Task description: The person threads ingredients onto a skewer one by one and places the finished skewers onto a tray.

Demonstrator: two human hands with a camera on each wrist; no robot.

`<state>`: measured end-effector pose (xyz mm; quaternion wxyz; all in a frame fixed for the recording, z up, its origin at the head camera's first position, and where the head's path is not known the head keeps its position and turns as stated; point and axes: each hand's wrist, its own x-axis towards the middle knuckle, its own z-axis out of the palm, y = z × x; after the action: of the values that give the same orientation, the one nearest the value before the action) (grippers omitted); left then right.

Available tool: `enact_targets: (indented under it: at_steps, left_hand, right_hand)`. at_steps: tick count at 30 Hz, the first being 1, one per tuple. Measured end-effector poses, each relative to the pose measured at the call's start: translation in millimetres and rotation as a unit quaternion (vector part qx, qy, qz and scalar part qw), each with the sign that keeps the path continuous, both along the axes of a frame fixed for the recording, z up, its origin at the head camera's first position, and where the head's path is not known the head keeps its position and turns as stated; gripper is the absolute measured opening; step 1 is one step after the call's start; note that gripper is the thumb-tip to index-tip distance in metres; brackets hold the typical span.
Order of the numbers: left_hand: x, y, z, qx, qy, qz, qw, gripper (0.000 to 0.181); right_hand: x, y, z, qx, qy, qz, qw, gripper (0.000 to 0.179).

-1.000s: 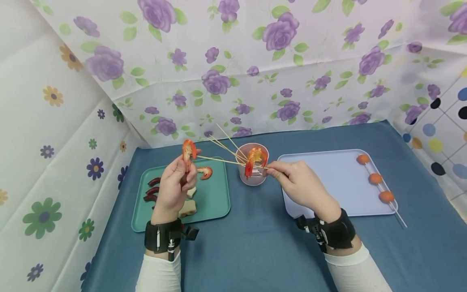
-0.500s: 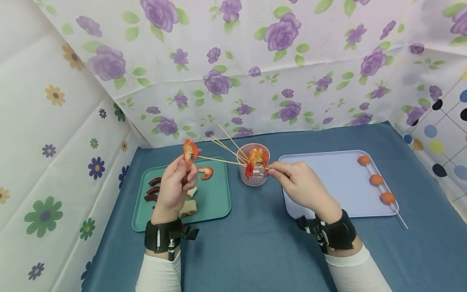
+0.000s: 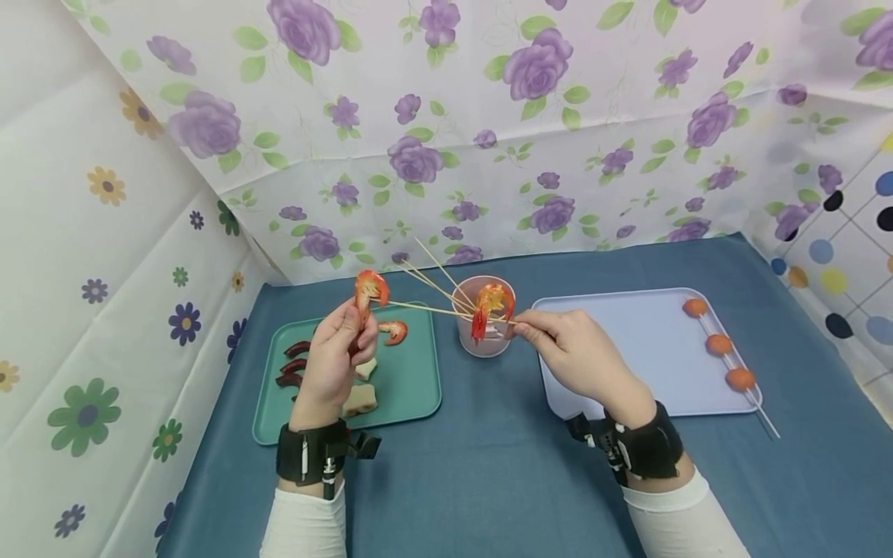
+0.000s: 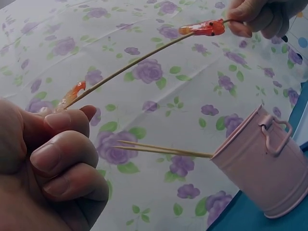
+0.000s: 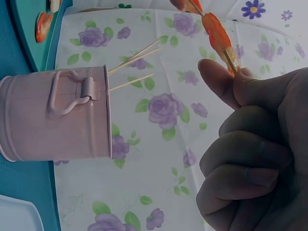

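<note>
My left hand (image 3: 331, 360) pinches a cooked orange shrimp (image 3: 370, 290) between thumb and fingers, above the green tray. From the right, my right hand (image 3: 582, 353) grips the end of a thin bamboo skewer (image 3: 427, 308). A second shrimp (image 3: 493, 301), curled, is threaded on that skewer close to the right fingers. The skewer's far end meets the left hand's shrimp; in the left wrist view the skewer (image 4: 130, 64) runs to it, slightly bowed. Whether the tip has pierced that shrimp cannot be told, as fingers partly cover it.
Behind the skewer stands a pink cup (image 3: 484, 346) holding several bamboo skewers. The green tray (image 3: 412, 395) bears another shrimp (image 3: 394, 332), dark red sausage pieces (image 3: 294, 365) and pale chunks (image 3: 360, 399). On the right, a lavender tray (image 3: 628, 333) carries a skewer with orange balls (image 3: 718, 344).
The shrimp in my left hand has tilted and shifted slightly right, further along the skewer's end. My right hand and its skewer have stayed nearly still.
</note>
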<state>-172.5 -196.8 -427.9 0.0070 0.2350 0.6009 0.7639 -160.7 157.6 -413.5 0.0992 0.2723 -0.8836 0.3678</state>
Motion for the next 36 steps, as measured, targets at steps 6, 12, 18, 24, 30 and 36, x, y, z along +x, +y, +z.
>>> enact_targets:
  at_steps: [6, 12, 18, 24, 30, 36]
  left_hand:
    - [-0.1, -3.2, -1.5, -0.022, 0.007, 0.014, 0.9996, 0.035]
    - [1.0, -5.1, -1.6, -0.009, 0.011, -0.010, 0.9998, 0.038]
    - [1.2, -3.9, -0.1, -0.010, 0.011, -0.008, 0.9999, 0.036]
    - [1.0, -0.1, 0.5, -0.022, 0.009, 0.011, 0.9997, 0.032]
    - [2.3, 7.0, 0.9, -0.022, 0.000, 0.021, 0.9995, 0.040]
    - [2.9, 10.4, 1.6, -0.023, -0.005, 0.030, 0.9993, 0.040]
  right_hand:
    - [1.8, 0, 1.5, -0.002, -0.001, -0.002, 1.0000, 0.019]
    - [1.3, -1, -0.2, -0.010, -0.010, -0.001, 0.9999, 0.020]
    - [0.7, -1, -0.5, -0.012, -0.011, 0.003, 0.9999, 0.019]
    - [1.3, -2, -0.3, -0.006, -0.018, 0.007, 0.9998, 0.017]
    - [2.0, -4, -0.7, -0.019, -0.031, 0.013, 0.9993, 0.017]
    - [1.3, -5, -1.3, -0.040, -0.034, 0.028, 0.9982, 0.018]
